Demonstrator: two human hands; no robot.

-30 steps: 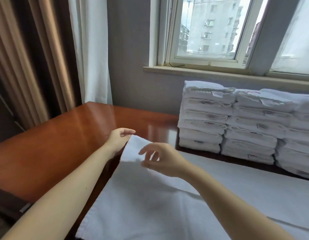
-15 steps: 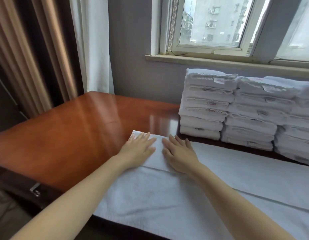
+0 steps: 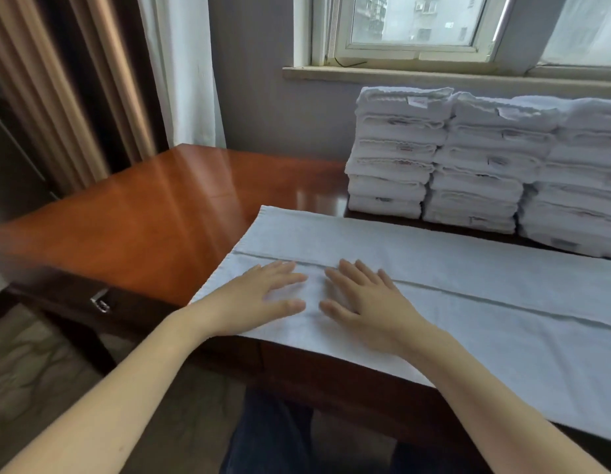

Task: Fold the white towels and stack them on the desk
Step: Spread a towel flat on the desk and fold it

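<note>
Both hands are sliding back from the far corner toward the near edge, and the left hand (image 3: 259,302) and right hand (image 3: 369,302) are pressing flat side by side, fingers straight and spread, gripping nothing. The white towel (image 3: 468,265) is lying smooth along the worktop (image 3: 153,213), doubled lengthwise, its upper layer's edge running across. Stacks of folded towels (image 3: 468,165) are sitting just behind it.

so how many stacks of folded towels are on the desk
3, side by side under the window: left stack, middle stack, and right stack, cut off by the frame edge, so more may lie beyond.
</note>
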